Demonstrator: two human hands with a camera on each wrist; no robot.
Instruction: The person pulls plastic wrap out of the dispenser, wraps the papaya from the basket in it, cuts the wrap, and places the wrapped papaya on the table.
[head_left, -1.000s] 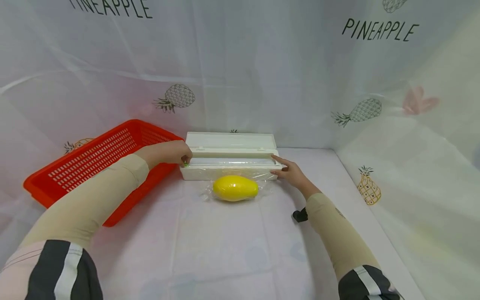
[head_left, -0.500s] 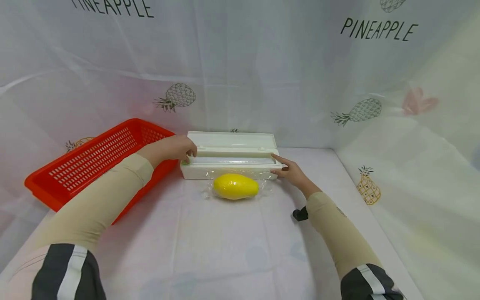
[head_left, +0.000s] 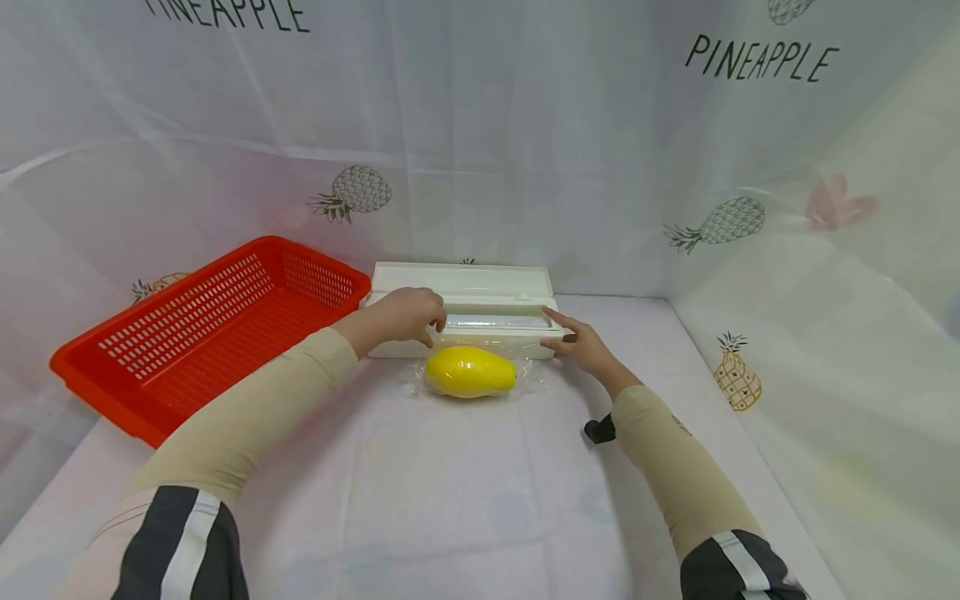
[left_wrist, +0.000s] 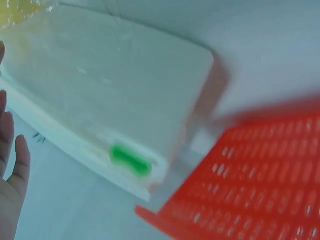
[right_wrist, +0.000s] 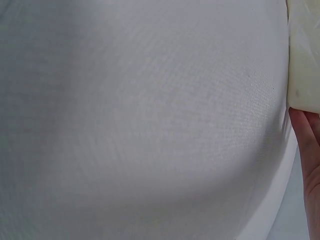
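A white cling film dispenser (head_left: 386, 351) lies near the back wall with its lid (head_left: 465, 277) raised and a roll of clear film (head_left: 495, 321) inside. A green slider (left_wrist: 131, 161) shows at its left end in the left wrist view. In front sits a yellow, mango-like fruit (head_left: 471, 372), with clear film around it running back to the dispenser. My left hand (head_left: 405, 317) is over the dispenser's left half, fingers loosely bent and apart, holding nothing visible. My right hand (head_left: 588, 350) holds the dispenser's right end, thumb in front and a finger over the top edge.
A red plastic basket (head_left: 225, 367) with slotted walls stands tilted at the left, close to the dispenser's left end. White printed cloth (head_left: 465, 492) covers the table, and similar sheeting (head_left: 525, 167) hangs behind and at the right.
My left hand has left the slider end and moved right over the dispenser toward its middle. The right hand, the fruit and the dispenser stay in place.
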